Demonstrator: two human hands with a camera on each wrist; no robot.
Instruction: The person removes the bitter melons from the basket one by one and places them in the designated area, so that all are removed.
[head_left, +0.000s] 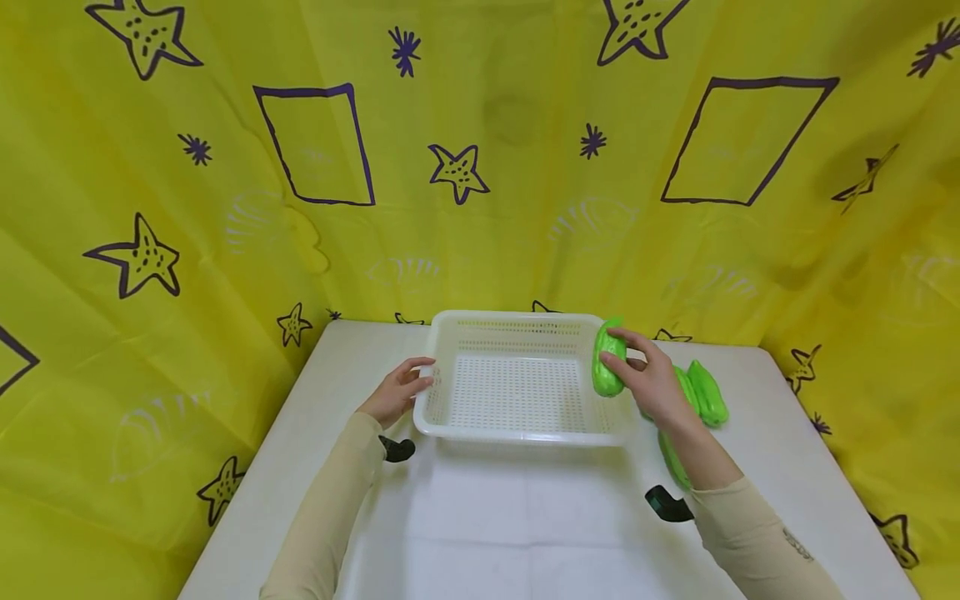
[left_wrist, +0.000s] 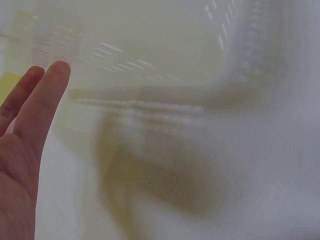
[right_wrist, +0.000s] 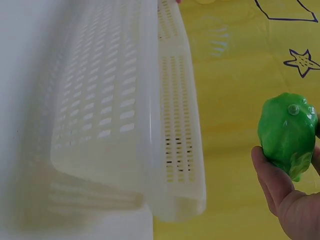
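Observation:
In the head view, a white perforated plastic basket sits on the table. Its left rim is touched by my left hand, whose fingers look straight in the left wrist view. Over the basket's right end, my right hand grips a glossy green, bumpy, gourd-like vegetable between thumb and fingers. The right wrist view shows this green vegetable end-on, with a small round clear knob, apart from the basket wall. More green vegetables lie right of the basket, partly hidden by the right hand and forearm.
A white table bears everything. Yellow curtains with starfish drawings stand behind and on both sides. Dark curved pieces jut out near both wrists. Another green vegetable lies beside the right forearm.

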